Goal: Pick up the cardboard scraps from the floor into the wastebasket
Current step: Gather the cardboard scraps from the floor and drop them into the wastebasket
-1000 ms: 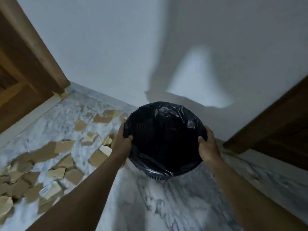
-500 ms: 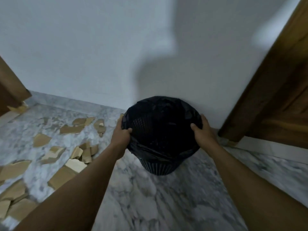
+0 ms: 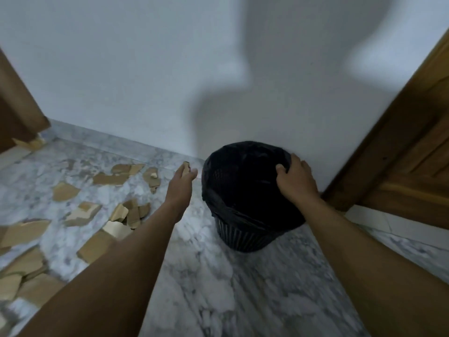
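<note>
Marble floor [image 3: 194, 288] strewn with scraps [image 3: 109, 178] on the left; bin [image 3: 243, 203] against white wall [image 3: 145, 69]; right hand [image 3: 295, 181] grips its rim, left hand [image 3: 181, 183] loose, empty.

**Wastebasket upright by the wall, scraps spread on the floor**

My wastebasket [image 3: 245, 205] stands upright on the marble floor, very near the white wall. It is a black basket with a ribbed, mesh-like wall, and a black plastic bag lines it and folds over the rim. The inside looks dark, so I cannot tell if anything lies in it.

The cardboard scraps [image 3: 107, 212] are to the left of the basket, all on the floor. They are torn brown and beige pieces of many shapes. Some lie flat and alone, some overlap in small piles. The nearest ones [image 3: 151, 176] lie close to the wall, a little apart from the basket.
</note>
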Available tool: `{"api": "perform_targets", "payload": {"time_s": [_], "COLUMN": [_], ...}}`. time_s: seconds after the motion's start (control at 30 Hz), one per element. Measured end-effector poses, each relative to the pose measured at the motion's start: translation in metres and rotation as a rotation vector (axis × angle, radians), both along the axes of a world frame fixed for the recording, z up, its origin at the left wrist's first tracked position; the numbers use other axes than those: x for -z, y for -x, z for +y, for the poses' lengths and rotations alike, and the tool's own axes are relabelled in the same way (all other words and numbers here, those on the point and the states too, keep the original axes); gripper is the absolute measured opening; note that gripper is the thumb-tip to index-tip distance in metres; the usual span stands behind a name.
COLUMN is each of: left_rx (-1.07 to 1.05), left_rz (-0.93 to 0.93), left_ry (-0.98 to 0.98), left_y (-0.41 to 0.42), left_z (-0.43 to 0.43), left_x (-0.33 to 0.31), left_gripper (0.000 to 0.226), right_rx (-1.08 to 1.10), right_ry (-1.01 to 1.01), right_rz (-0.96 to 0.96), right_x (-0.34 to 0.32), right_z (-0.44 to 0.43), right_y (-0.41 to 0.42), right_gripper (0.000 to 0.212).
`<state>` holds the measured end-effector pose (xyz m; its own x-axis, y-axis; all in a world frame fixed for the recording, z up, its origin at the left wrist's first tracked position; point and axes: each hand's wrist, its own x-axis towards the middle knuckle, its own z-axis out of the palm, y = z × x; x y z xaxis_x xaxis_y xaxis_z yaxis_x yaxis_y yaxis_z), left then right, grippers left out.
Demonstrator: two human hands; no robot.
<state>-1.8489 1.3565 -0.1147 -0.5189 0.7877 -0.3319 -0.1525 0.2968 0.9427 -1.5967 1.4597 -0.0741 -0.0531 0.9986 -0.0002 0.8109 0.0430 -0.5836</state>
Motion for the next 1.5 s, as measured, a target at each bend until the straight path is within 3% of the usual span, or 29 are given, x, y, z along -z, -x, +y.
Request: {"api": "perform_targets", "payload": {"time_s": [0.07, 0.17, 0.3, 0.57, 0.77, 0.87, 1.03, 1.23, 1.5], "left_rx": [-0.051, -0.09, -0.101, 0.091, -0.03, -0.15, -0.154, -0.278, -0.215], "left_rz": [0.116, 0.325, 0.461, 0.906, 0.968, 0.975, 1.103, 1.065, 1.047], "left_ry": [0.022, 0.115, 0.243, 0.682, 0.754, 0.737, 0.723, 0.653, 0.69], "left_y": [0.024, 0.069, 0.135, 0.202, 0.203, 0.207, 0.231, 0.244, 0.25], "left_z": [-0.018, -0.053, -0.115, -0.166, -0.165, -0.161, -0.148, -0.143, -0.137], "left_x": [-0.003, 0.0, 0.028, 0.161, 0.243, 0.26, 0.267, 0.265, 0.265], "left_gripper": [0.059, 0.055, 0.059, 0.098, 0.098, 0.089, 0.087, 0.082, 0.083], "right_rx": [-0.037, -0.144, -0.312, -0.471, -0.419, -0.405, -0.457, -0.383, -0.412], "right_ry": [-0.066, -0.098, -0.127, -0.056, 0.005, -0.016, 0.059, -0.442, -0.104], "right_rz": [-0.078, -0.05, -0.045, -0.089, -0.205, -0.261, -0.367, -0.317, -0.389], "right_x": [-0.013, -0.03, -0.026, 0.082, 0.197, 0.238, 0.268, 0.27, 0.305], "right_z": [-0.009, -0.026, -0.056, -0.052, 0.027, 0.055, 0.051, 0.06, 0.055], "right_y": [0.031, 0.088, 0.168, 0.293, 0.34, 0.357, 0.395, 0.431, 0.464], "right_gripper": [0.063, 0.061, 0.057, 0.051, 0.071, 0.093, 0.079, 0.058, 0.068]}}
